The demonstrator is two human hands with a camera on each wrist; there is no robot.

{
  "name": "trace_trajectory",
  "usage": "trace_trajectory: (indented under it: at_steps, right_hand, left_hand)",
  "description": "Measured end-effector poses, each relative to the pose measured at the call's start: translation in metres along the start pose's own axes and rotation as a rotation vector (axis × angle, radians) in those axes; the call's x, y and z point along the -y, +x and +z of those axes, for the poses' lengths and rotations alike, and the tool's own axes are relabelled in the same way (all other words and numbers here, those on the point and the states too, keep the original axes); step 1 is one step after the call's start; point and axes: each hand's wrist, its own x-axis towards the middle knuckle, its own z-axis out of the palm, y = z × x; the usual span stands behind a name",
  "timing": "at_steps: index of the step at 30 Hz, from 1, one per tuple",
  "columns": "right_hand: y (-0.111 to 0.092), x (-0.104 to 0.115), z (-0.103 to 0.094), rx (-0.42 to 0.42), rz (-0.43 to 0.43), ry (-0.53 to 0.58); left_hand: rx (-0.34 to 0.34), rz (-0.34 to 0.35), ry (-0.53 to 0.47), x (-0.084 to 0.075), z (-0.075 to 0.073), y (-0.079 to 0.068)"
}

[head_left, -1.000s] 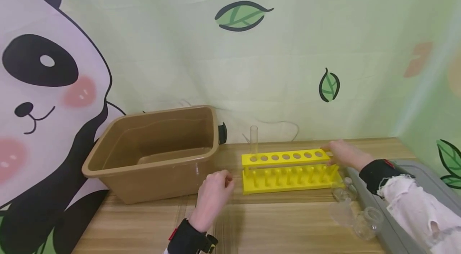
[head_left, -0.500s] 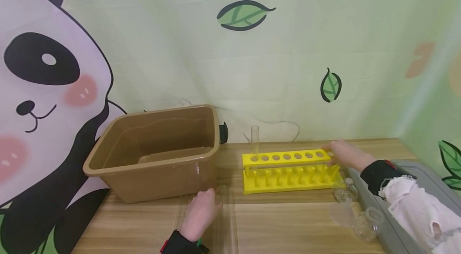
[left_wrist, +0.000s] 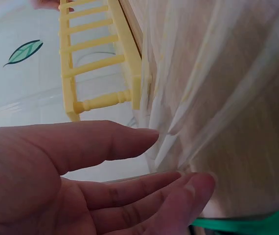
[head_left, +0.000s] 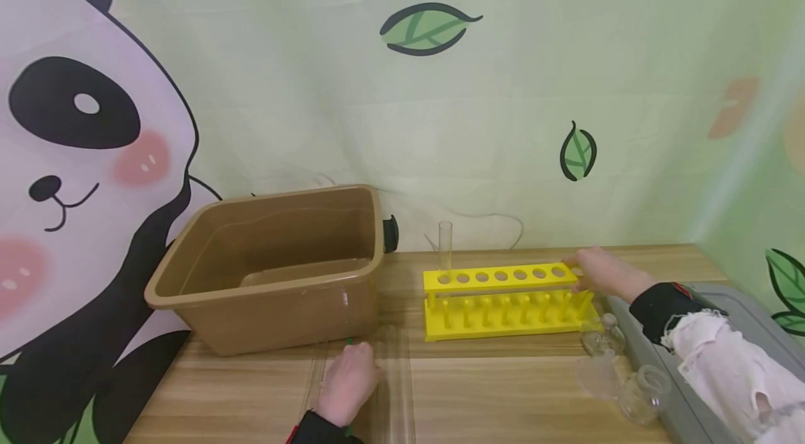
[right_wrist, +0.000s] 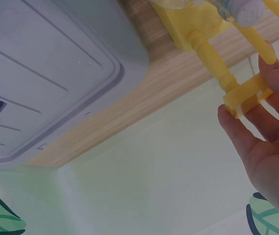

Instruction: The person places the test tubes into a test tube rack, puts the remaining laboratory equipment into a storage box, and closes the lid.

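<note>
A yellow test tube rack [head_left: 503, 331] stands right of centre, with one clear test tube [head_left: 445, 245] upright in its leftmost hole. My right hand [head_left: 606, 273] grips the right end of the rack's top bar, the thumb on one side and fingertips on the other in the right wrist view. My left hand [head_left: 349, 381] is low over several clear glass tubes [head_left: 396, 388] lying on the table. In the left wrist view its thumb [left_wrist: 129, 142] and fingers are apart near the tube ends, nothing between them. A thin green strip [left_wrist: 247, 223] shows beneath that hand.
A brown plastic bin [head_left: 283, 314] stands at the left back. Small clear glass bottles [head_left: 644, 394] lie beside the rack's right end, against a grey lidded box [head_left: 736, 311]. A printed cloth [head_left: 490, 115] hangs behind the wooden table [head_left: 490, 395].
My left hand has moved down and left, from beside the bin to over the glass tubes. The right hand keeps its grip on the rack, which has not moved.
</note>
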Motion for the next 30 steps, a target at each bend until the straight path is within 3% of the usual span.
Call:
trace_trajectory:
  at_steps: [11,18,30]
  right_hand:
    - [0.001,-0.001,0.0,0.0,-0.004,0.013]
    - [0.0,-0.001,0.0,0.011,0.012,0.024]
    - [-0.001,-0.002,0.001,0.011,0.003,0.023]
  left_hand:
    - [0.003,-0.047,-0.049,0.002,0.005,0.002]
    - [-0.037,-0.004,-0.043,0.007,0.009,0.004]
    - [-0.067,-0.068,-0.038,0.007,0.016,0.006]
